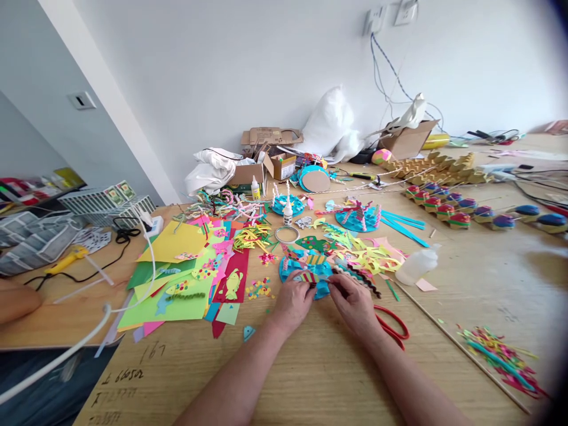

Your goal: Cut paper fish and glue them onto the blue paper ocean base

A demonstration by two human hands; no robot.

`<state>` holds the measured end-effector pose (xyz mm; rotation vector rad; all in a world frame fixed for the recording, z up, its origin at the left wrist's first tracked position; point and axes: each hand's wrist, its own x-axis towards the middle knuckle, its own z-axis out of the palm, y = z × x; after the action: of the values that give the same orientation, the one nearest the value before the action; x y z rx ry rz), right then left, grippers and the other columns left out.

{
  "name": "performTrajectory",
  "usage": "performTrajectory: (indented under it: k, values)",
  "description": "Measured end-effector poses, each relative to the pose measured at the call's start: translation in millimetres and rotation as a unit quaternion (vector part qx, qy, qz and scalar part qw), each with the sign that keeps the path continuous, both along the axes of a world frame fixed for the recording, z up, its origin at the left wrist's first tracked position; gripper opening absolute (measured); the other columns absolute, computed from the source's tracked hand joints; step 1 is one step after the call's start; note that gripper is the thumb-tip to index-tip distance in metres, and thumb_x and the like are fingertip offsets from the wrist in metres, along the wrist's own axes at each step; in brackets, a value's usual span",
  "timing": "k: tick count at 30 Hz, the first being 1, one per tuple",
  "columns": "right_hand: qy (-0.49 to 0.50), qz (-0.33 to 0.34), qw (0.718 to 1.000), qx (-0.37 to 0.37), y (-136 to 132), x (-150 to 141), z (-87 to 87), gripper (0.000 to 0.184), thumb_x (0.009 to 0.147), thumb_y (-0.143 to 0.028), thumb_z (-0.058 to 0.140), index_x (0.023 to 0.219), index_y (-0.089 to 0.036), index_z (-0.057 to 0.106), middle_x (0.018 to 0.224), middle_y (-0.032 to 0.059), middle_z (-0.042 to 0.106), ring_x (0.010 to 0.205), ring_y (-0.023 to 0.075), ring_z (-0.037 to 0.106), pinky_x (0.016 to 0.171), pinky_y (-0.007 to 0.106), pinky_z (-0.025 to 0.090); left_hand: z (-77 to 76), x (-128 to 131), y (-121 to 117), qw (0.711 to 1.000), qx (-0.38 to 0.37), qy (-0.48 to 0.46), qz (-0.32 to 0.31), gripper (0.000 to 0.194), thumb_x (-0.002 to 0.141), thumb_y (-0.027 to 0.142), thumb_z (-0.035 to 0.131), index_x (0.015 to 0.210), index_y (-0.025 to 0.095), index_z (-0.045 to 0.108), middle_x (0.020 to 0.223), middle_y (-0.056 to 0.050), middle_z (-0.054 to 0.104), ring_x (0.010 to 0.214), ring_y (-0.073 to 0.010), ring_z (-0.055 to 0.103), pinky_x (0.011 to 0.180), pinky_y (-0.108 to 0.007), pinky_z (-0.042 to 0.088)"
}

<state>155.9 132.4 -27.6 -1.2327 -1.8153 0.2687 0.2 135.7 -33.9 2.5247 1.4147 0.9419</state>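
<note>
My left hand (pixel 293 302) pinches a small striped paper fish (pixel 306 277) between thumb and fingers, just over the near part of a blue paper-covered disc (pixel 286 272). Close on its right, the fingertips of my right hand (pixel 354 300) are pressed together; whatever they grip is too small to make out. More paper fish, one of them striped yellow (pixel 316 259), stand on the disc behind my hands. Dark and pale twisted pipe cleaners (pixel 366 279) lie beyond my right hand. Red-handled scissors (pixel 394 325) rest beside my right wrist, partly hidden by it.
Coloured paper sheets (pixel 177 272) with cut-out fish spread to the left. A glue bottle (pixel 287 212), a tape roll (pixel 287 235) and another blue disc (pixel 355 219) stand behind. A wooden stick (pixel 461 346) crosses the right side. Another person's arm (pixel 18 303) shows at far left.
</note>
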Motion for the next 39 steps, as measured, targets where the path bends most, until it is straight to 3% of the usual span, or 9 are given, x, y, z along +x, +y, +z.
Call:
performTrajectory:
  k: [15,39]
  values:
    - [-0.023,-0.008,0.999,0.036,-0.6,0.5,3.7,0.012,0.08,-0.021,0.047,0.074,-0.019,0.057,0.067,0.0018,0.06,0.062,0.0136,0.057,0.058,0.023,0.044,-1.7,-0.7,2.2,1.0,0.013,-0.023,-0.004,0.01,0.081,0.014,0.055,0.074,0.016,0.061,0.072,-0.005,0.066,0.087,-0.0217,0.061,0.08,-0.035,0.048]
    - [0.019,0.02,0.999,-0.024,-4.2,-2.9,7.5,0.012,0.079,-0.018,0.046,0.075,-0.02,0.057,0.071,0.0031,0.061,0.068,0.0158,0.058,0.062,0.026,0.045,-2.2,-1.8,0.7,1.0,-0.004,-0.003,0.026,0.016,0.084,0.02,0.05,0.073,0.018,0.061,0.068,-0.003,0.065,0.074,-0.0197,0.062,0.071,-0.032,0.048]
